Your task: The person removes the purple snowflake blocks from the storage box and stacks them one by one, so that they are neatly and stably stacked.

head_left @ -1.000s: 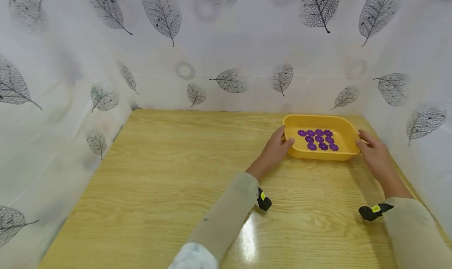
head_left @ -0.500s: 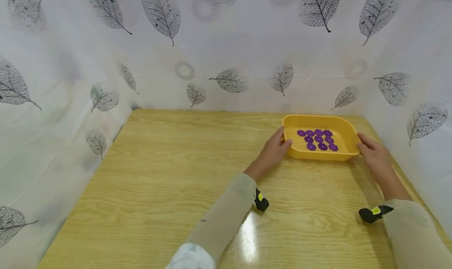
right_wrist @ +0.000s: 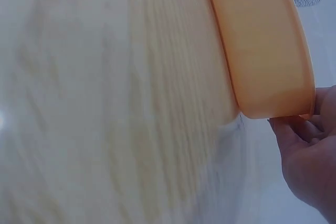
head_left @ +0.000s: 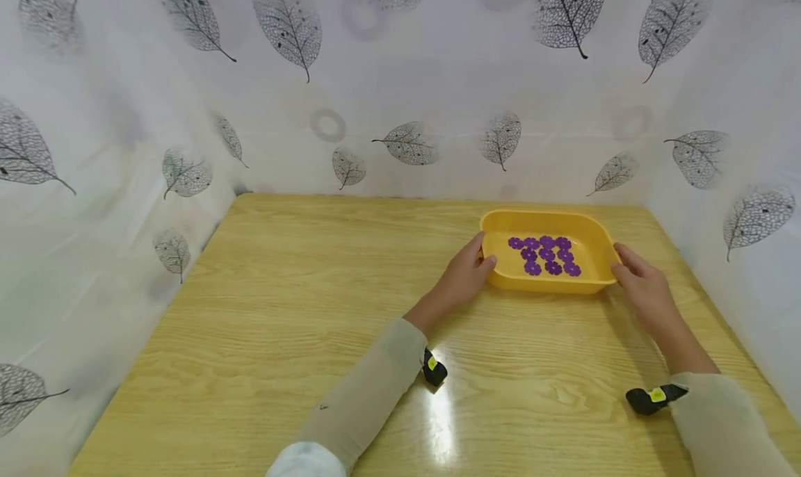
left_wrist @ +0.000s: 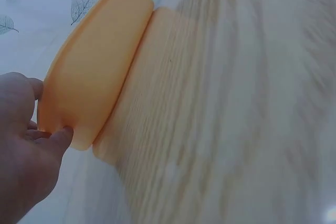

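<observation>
A yellow plastic basin [head_left: 544,284] stands toward the back right of the wooden table, with several purple flower-shaped pieces [head_left: 547,254] lying flat inside it. My left hand [head_left: 462,274] grips its left end, thumb at the rim. At the opposite end my right hand [head_left: 644,289] pinches the rim between thumb and fingers. The left wrist view shows the basin's outer wall [left_wrist: 100,61], low over the table, with the left hand [left_wrist: 29,140] at its near end. In the right wrist view the right hand [right_wrist: 310,145] holds the other end, its fingers partly behind the wall.
The light wooden table [head_left: 281,310] extends left and toward me. A white curtain [head_left: 425,67] printed with dark leaves borders its back, left and right sides. Each wrist wears a small black strap device [head_left: 653,398].
Both hands have moved the basin left and slightly toward me, mostly in the last half second. The purple pieces have travelled along with it, keeping their arrangement.
</observation>
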`<action>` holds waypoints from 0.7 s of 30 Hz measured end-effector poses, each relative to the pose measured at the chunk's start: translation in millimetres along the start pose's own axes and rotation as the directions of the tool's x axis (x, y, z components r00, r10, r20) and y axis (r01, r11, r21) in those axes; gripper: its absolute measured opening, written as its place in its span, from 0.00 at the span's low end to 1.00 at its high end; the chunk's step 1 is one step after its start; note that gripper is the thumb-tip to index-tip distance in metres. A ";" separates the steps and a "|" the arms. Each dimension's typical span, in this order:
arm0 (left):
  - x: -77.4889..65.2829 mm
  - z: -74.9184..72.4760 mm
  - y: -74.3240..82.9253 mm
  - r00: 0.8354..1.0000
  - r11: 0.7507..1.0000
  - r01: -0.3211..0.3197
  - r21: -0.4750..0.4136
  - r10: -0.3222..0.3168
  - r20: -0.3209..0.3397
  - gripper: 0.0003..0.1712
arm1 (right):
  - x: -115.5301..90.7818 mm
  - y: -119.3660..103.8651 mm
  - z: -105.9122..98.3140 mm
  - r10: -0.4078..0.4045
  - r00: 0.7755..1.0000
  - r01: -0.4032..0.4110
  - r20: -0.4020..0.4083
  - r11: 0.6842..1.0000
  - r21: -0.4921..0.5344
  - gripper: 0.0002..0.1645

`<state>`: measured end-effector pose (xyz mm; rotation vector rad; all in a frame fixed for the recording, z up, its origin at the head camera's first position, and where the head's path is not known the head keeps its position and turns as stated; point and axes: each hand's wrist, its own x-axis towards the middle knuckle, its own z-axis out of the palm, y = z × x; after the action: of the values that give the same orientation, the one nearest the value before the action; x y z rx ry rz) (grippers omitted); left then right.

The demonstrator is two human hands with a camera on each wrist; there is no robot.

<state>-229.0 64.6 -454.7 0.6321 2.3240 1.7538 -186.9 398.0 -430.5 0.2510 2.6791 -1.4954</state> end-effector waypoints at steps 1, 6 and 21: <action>-2.7 -2.5 -0.5 1.000 1.000 -0.006 -0.001 0.006 0.002 0.34 | -1.0 -0.7 2.5 -0.001 1.000 0.001 0.008 1.000 -0.001 0.39; -17.0 -16.1 -2.6 1.000 1.000 -0.014 0.009 0.014 0.017 0.34 | -8.5 -6.8 15.0 -0.017 0.999 0.018 0.030 1.000 -0.009 0.39; -64.5 -60.4 -10.2 0.996 0.996 0.086 -0.003 -0.086 0.024 0.37 | -36.9 -29.9 59.4 -0.058 0.997 0.058 0.059 0.998 0.010 0.40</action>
<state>-196.2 -18.0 -454.2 0.5402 2.2953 1.7043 -157.2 328.0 -431.8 0.1284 2.6563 -1.5051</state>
